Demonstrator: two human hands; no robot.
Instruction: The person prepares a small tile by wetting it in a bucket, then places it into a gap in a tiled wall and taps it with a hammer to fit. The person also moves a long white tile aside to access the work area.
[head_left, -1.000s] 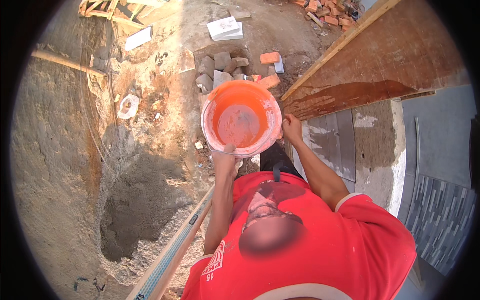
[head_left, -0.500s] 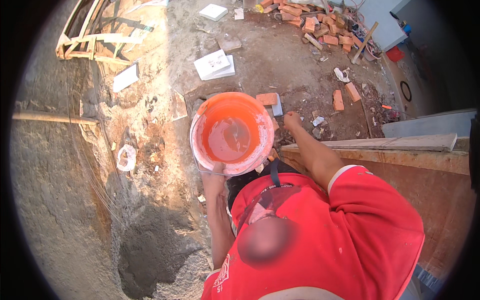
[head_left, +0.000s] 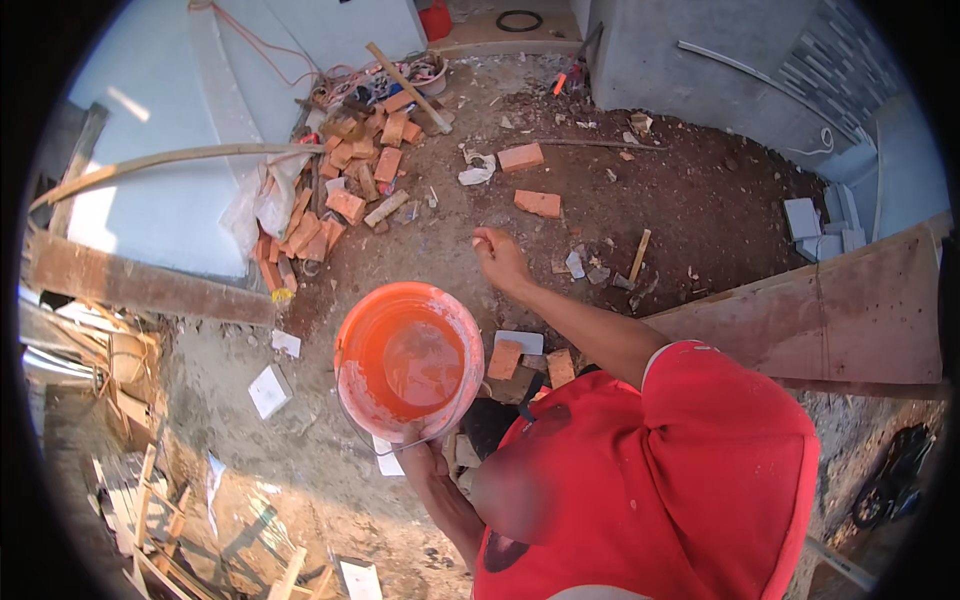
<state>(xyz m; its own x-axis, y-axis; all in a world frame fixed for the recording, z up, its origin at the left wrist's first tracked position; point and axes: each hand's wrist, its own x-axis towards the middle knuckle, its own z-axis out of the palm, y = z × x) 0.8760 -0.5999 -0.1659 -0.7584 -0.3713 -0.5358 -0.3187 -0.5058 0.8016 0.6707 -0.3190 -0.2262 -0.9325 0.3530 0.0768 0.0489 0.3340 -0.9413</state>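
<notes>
An orange plastic bucket [head_left: 362,335] hangs before my body, its rim tilted up toward view. Whitish residue coats its inner wall, and a pale patch with some wetness shows at the bottom. My left hand [head_left: 422,447] grips the bucket at its near side by the rim, beside the thin wire handle [head_left: 350,415]; the fingertips are partly hidden. Beyond the bucket to the right, my right hand [head_left: 500,257] is held out in the air with curled fingers. It touches nothing, and no object shows in it.
A heap of broken bricks [head_left: 345,205] lies ahead to the left, with a long-handled hammer [head_left: 405,85] leaning by it. Two loose bricks [head_left: 538,204] lie on the dirt ahead. A wooden board [head_left: 800,310] stands along the right. Timber scraps [head_left: 160,510] clutter the lower left.
My body and view have turned right, so the brick heap now lies ahead left. The bucket stays in my left hand. My right arm reaches farther forward.
</notes>
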